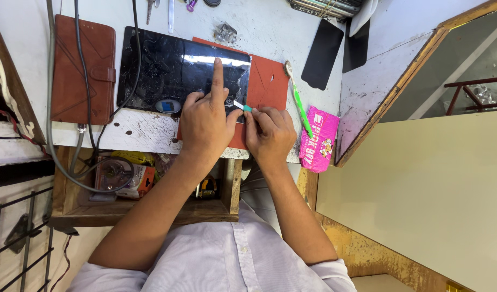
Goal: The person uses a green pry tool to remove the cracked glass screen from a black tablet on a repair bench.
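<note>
Left grip (205, 121) spread, forefinger pressing tablet (178, 73) at upper centre of frame on desk (270, 27); right grip (269, 132) pinching blade (242, 106) at edge. Cracked glass: stiff, fragile, probably slippery; best held by edges.

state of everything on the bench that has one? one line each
tablet: lying flat, glass cracked, screen dark
left hand: on the tablet, index finger stretched out and pressed on the glass
right hand: pinching a small green-handled tool, tip at the tablet's edge
brown folio case: closed, flap shut
toothbrush: lying loose on the bench
pink packet: lying at the bench edge
</note>
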